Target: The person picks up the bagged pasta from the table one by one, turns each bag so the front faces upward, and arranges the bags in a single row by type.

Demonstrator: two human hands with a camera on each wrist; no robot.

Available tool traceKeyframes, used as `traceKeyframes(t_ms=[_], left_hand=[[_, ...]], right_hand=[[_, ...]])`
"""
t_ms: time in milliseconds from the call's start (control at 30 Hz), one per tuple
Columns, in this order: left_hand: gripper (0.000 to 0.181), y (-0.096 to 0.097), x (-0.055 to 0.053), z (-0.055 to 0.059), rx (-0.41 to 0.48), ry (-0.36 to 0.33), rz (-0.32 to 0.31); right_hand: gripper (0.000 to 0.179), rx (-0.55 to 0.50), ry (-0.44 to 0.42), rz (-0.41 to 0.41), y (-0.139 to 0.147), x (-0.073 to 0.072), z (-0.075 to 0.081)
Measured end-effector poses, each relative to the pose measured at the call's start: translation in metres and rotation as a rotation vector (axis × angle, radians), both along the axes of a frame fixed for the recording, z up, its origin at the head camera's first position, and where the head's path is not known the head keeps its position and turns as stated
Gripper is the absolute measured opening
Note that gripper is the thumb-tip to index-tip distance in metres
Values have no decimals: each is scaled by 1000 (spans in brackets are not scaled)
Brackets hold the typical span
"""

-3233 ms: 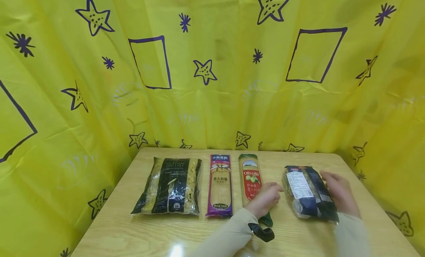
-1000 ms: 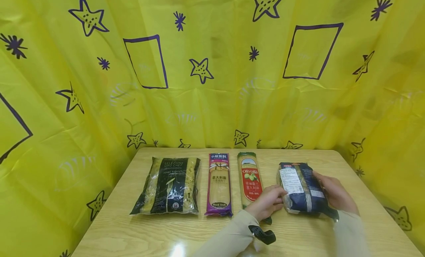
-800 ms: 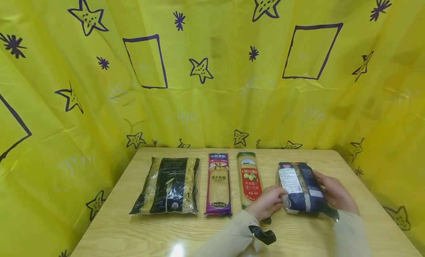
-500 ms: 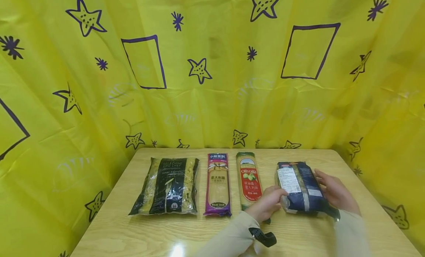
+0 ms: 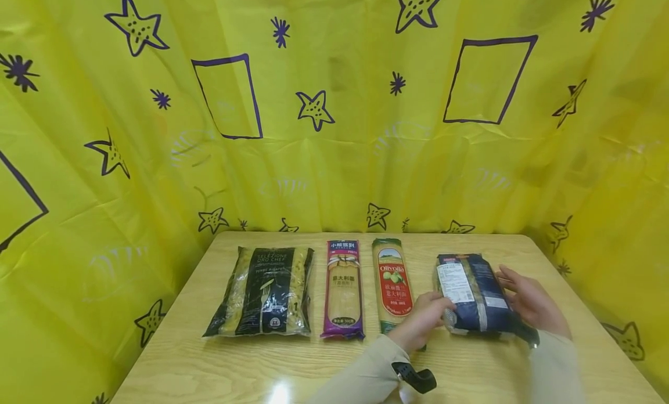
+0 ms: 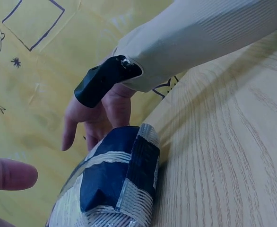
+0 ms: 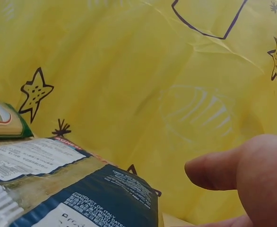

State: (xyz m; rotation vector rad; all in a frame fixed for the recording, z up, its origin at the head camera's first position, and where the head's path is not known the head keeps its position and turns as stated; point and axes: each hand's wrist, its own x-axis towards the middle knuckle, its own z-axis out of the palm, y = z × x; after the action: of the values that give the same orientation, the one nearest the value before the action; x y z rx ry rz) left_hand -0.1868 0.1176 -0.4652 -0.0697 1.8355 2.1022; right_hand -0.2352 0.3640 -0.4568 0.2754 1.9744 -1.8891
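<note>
A dark blue pasta bag (image 5: pixel 478 296) with a white label lies at the table's right, between the two hands. My left hand (image 5: pixel 420 320) is at its lower left edge, over the lower end of a green and red spaghetti packet (image 5: pixel 392 282). In the left wrist view its thumb (image 6: pixel 13 174) stands apart from the bag (image 6: pixel 112 175). My right hand (image 5: pixel 535 302) is beside the bag's right edge, fingers loosely extended; in the right wrist view, a gap shows between its thumb (image 7: pixel 212 171) and the bag (image 7: pixel 115 198). Neither hand grips anything.
A purple-edged spaghetti packet (image 5: pixel 344 291) and a large black penne bag (image 5: pixel 266 291) lie to the left in the same row. The wooden table (image 5: pixel 251 366) ends at a yellow patterned curtain (image 5: pixel 313 172) behind and at both sides. Black bands circle both wrists.
Since the earliest frame the blue bag has shifted left and turned straighter, with the left hand coming to its lower left edge. Lately the right hand has drawn slightly right, away from the bag.
</note>
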Motion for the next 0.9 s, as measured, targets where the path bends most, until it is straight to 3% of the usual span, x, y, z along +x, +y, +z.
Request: traceKeyframes(t_ms=[233, 467, 900], left_hand=[[25, 1, 0, 2, -4, 24, -23], [42, 1, -2, 0, 71, 6, -28], [51, 6, -3, -8, 178, 19, -76]], right_hand=[[91, 24, 11, 7, 3, 1, 1], [93, 39, -11, -3, 4, 4, 7], [93, 22, 30, -46, 12, 9, 12]])
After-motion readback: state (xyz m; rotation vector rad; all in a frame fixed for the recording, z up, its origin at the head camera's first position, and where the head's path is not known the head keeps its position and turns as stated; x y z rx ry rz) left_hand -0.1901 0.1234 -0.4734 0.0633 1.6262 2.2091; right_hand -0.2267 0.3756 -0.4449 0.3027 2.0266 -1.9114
